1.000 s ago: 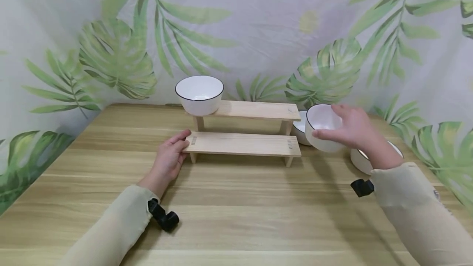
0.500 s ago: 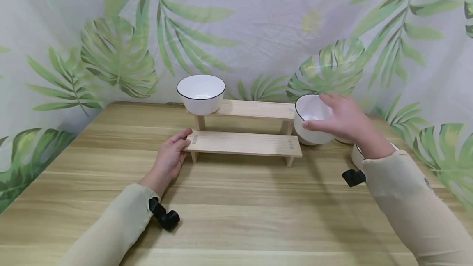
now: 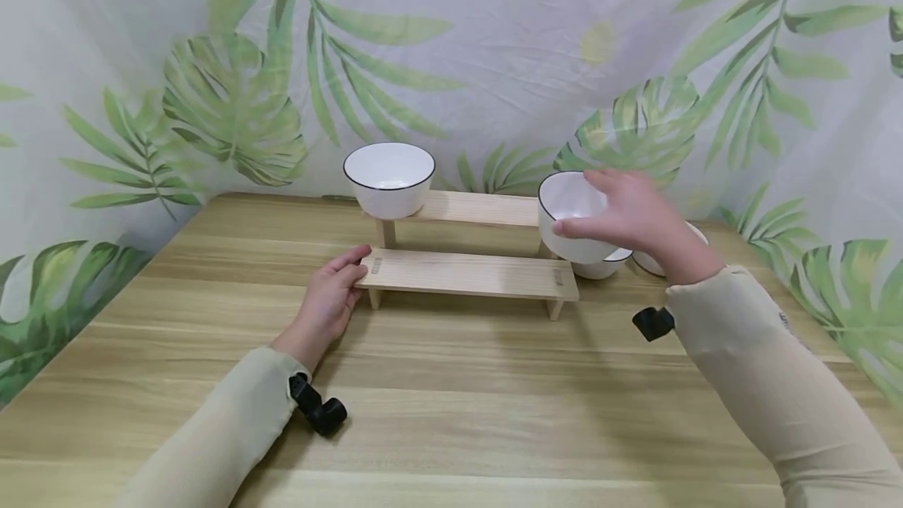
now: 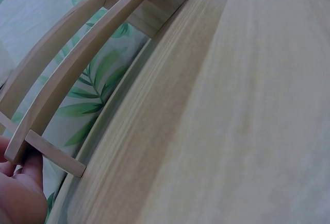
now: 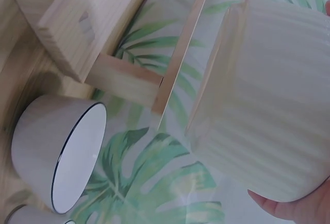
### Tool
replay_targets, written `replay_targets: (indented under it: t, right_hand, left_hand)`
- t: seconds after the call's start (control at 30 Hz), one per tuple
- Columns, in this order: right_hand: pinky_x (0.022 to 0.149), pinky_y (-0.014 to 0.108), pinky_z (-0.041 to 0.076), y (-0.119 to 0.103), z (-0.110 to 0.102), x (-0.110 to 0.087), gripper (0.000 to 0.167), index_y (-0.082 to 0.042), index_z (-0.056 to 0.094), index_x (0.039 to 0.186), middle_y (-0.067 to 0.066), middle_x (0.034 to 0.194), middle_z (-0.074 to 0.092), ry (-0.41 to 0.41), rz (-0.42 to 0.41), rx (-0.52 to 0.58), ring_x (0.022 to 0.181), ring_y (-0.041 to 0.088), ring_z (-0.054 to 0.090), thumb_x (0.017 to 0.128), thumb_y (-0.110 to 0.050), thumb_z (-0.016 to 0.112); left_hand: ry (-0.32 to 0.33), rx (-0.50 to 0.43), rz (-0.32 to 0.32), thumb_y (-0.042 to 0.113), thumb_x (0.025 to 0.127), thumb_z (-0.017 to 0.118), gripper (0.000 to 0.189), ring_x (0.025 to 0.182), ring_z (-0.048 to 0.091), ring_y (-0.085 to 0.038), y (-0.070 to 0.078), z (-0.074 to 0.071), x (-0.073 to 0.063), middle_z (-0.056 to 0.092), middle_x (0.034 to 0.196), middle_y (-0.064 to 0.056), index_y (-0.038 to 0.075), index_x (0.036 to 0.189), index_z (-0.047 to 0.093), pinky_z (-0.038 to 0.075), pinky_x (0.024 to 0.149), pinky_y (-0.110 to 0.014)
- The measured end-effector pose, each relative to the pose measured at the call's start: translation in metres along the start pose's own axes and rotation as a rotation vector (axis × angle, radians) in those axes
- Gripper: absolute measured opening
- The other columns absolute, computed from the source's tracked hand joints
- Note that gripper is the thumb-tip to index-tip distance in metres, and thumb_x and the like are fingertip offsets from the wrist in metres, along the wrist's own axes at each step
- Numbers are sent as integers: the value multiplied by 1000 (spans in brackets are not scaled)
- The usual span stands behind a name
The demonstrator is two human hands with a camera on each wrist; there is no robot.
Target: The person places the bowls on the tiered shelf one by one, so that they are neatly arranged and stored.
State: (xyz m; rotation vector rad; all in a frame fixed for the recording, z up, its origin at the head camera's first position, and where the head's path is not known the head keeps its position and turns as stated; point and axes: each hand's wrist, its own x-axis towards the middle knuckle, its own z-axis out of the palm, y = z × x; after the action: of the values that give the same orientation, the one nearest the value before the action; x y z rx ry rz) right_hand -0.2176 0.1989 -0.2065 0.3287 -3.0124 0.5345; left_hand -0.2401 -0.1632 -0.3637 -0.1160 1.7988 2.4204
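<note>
Carried left, the held bowl [image 3: 567, 201] partly hides the upper shelf [image 3: 481, 208].

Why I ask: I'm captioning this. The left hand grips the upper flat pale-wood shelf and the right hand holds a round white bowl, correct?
Wrong level: the head view shows the left hand gripping the lower flat pale-wood shelf. The right hand does hold a round white bowl.

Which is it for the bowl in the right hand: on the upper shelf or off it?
Off. The right-wrist view shows a strip of backdrop between the bowl and the upper shelf.
</note>
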Motion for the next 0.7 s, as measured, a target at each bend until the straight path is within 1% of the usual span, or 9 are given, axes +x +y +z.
replay_targets:
  t: [0.17, 0.3, 0.4, 0.57, 0.67, 0.7]
  right_hand:
    - [95, 58, 34, -6, 3, 8, 93, -2, 36, 141, 20, 145, 34, 2, -13, 3, 127, 44, 28, 72, -57, 65]
    - [95, 56, 36, -12, 6, 15, 92, -1, 37, 140, 22, 144, 35, 1, -35, 37, 127, 42, 30, 71, -55, 66]
    - [95, 53, 37, -15, 8, 21, 92, -1, 37, 140, 22, 142, 38, 2, -48, 49, 126, 41, 32, 71, -54, 67]
    - [92, 50, 40, -20, 12, 30, 92, -1, 37, 140, 21, 136, 44, 8, -62, 59, 122, 38, 36, 70, -53, 67]
    - [93, 48, 40, -23, 15, 34, 92, 1, 38, 139, 20, 136, 46, 11, -68, 65, 122, 37, 37, 70, -52, 68]
    - [95, 48, 39, -24, 15, 36, 92, 1, 37, 139, 20, 137, 44, 8, -68, 67, 124, 37, 35, 70, -52, 68]
  left_hand:
    - [-2, 0, 7, -2, 93, 37, 49, 134, 30, -23, -1, 0, 1, 17, 154, -9, -2, 142, 30, 35, 102, -24]
    - [1, -3, 8, -2, 93, 37, 49, 134, 30, -22, -2, 0, 1, 17, 154, -9, -2, 142, 30, 36, 102, -23]
    - [0, 0, 6, -2, 94, 36, 49, 134, 29, -22, -1, 0, 1, 16, 154, -8, -2, 142, 30, 35, 102, -24]
    - [2, 3, 2, -1, 94, 36, 49, 135, 27, -22, 1, 0, 0, 15, 155, -7, -1, 143, 29, 30, 107, -28]
    - [0, 0, -3, -1, 94, 37, 49, 135, 28, -22, 1, 0, -1, 16, 154, -7, -1, 142, 30, 30, 107, -28]
    - [-2, 0, -5, -1, 94, 37, 49, 135, 28, -21, 1, 0, -1, 16, 154, -7, -1, 142, 29, 31, 106, -27]
